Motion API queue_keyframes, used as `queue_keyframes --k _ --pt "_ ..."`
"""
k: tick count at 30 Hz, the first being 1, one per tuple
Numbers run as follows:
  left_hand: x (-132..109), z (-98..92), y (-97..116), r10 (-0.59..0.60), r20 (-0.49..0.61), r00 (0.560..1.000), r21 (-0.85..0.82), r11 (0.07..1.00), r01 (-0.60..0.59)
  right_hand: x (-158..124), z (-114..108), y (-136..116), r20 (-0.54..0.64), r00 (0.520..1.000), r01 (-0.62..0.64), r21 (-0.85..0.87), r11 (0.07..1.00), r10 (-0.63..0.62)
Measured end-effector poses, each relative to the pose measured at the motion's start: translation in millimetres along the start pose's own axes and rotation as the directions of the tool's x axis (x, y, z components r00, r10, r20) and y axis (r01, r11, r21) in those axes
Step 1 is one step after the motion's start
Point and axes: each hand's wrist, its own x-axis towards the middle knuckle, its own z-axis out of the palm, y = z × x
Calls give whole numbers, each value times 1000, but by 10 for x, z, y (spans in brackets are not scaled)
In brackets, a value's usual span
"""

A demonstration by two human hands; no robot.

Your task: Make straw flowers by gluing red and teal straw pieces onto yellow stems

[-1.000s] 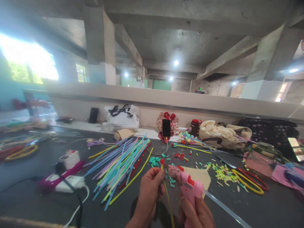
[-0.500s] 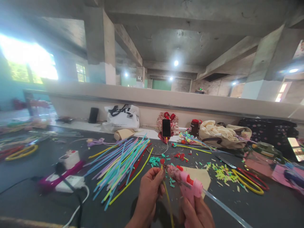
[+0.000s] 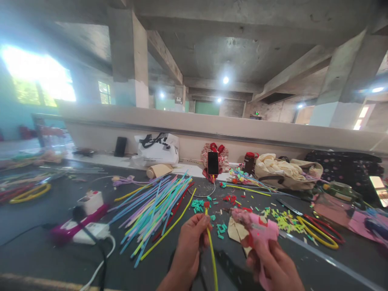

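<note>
My left hand (image 3: 188,245) pinches a yellow pipe cleaner (image 3: 211,254) near its top, where a small red piece (image 3: 206,205) sits on the tip. My right hand (image 3: 274,264) grips a pink glue gun (image 3: 257,228), blurred by motion, its nozzle pointing left and now apart from the pipe cleaner. A clear glue stick (image 3: 327,256) trails from the gun toward the right. A beige piece of card (image 3: 235,232) lies on the dark table just behind the gun.
A fan of coloured pipe cleaners (image 3: 154,208) lies left of my hands. Small cut bits (image 3: 281,220) scatter ahead. A power strip with cables (image 3: 87,228) sits left. A phone (image 3: 213,163), bags (image 3: 157,149) and scissors with yellow-red handles (image 3: 315,232) lie further back and right.
My right hand has swung the glue gun to the right, away from the pipe cleaner's red tip. My left hand keeps its hold on the pipe cleaner.
</note>
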Motion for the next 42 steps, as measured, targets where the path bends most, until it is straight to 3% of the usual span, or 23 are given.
queue_keyframes --k 1,5,9,11,14,16,18,20,22,24,27,30,37,42 --pt "2 -6 12 -52 33 998 -59 997 54 77 -74 -1 12 1000 -21 -11 1000 21" --pt "33 -39 20 -159 141 977 -200 962 186 367 -264 165 -129 992 -26 -126 992 10" --pt "53 -61 -6 -194 220 956 -246 937 247 509 -336 331 -84 992 56 -411 910 -99" --pt "47 -61 -10 -214 242 947 -263 925 276 529 -382 312 -37 992 74 -598 798 -119" --pt "30 -50 -2 -258 247 934 -262 910 321 529 -466 214 15 996 60 -839 540 -88" --pt "23 -42 2 -289 245 925 -233 909 346 506 -504 158 10 998 36 -915 401 -68" --pt "23 -38 -4 -319 243 916 -173 915 365 452 -507 113 -13 992 29 -944 329 -124" --pt "27 -39 -21 -350 250 903 -94 919 382 362 -466 53 21 966 117 -925 362 -258" --pt "33 -41 -45 -378 276 884 -25 916 399 251 -382 -41 135 905 335 -809 482 -402" --pt "38 -43 -68 -388 327 862 7 913 408 155 -269 -153 262 848 515 -613 599 -460" --pt "46 -48 -94 -386 377 842 2 909 416 92 -99 -272 346 784 621 -457 637 -516" --pt "52 -53 -104 -388 386 837 23 911 412 117 20 -287 406 740 672 -409 618 -536" --pt "44 -53 -96 -358 399 844 42 927 373 186 135 -230 446 740 671 -434 601 -504" --pt "37 -44 -98 -372 379 847 44 922 385 243 125 -183 474 713 701 -498 511 -517"
